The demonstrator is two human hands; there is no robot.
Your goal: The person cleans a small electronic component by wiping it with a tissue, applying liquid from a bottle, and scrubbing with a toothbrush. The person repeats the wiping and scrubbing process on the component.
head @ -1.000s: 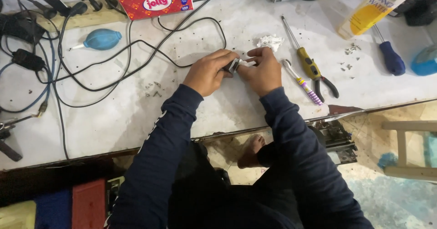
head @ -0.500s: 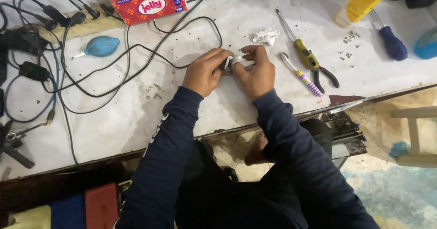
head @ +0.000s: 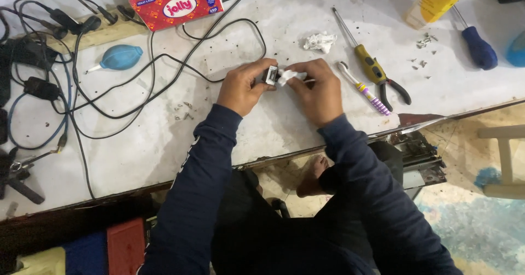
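Still, both hands [head: 281,89] pinch the small part [head: 270,75], unmoved.

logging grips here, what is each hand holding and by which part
The left hand pinches a small dark boxy part by its left end. The right hand presses a white tissue against the part's right side.

Your worn white bench [head: 306,127] carries a red tissue box [head: 175,1], tangled black cables [head: 158,67], a blue rubber blower [head: 120,57], a crumpled white tissue [head: 320,41], a yellow-handled screwdriver [head: 361,48], pliers [head: 395,91], a striped toothbrush [head: 365,89], a blue-handled screwdriver [head: 477,44], and scattered small screws [head: 424,41].
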